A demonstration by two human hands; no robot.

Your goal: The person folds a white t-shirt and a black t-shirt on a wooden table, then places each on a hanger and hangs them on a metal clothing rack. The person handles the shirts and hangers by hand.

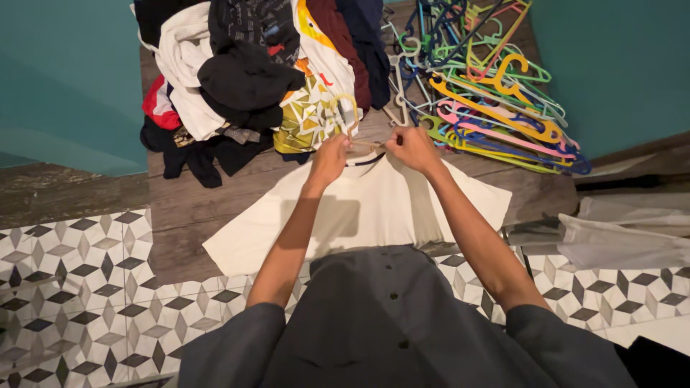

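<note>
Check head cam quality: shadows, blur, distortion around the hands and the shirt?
Head view: light comes from above and behind, so the left arm casts a soft shadow on the cream T-shirt. Left hand and right hand at the collar are sharp enough, without motion smear. The yellow hanger hook is legible. Wide-angle bending shows at the edges. No glare.

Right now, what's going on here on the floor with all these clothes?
A person is bent over a cream T-shirt spread flat on the wooden floor. The left hand and right hand both pinch the collar, where a yellow hanger sticks out of the neck opening. A heap of clothes lies just beyond, and a pile of coloured plastic hangers sits to the right.
</note>
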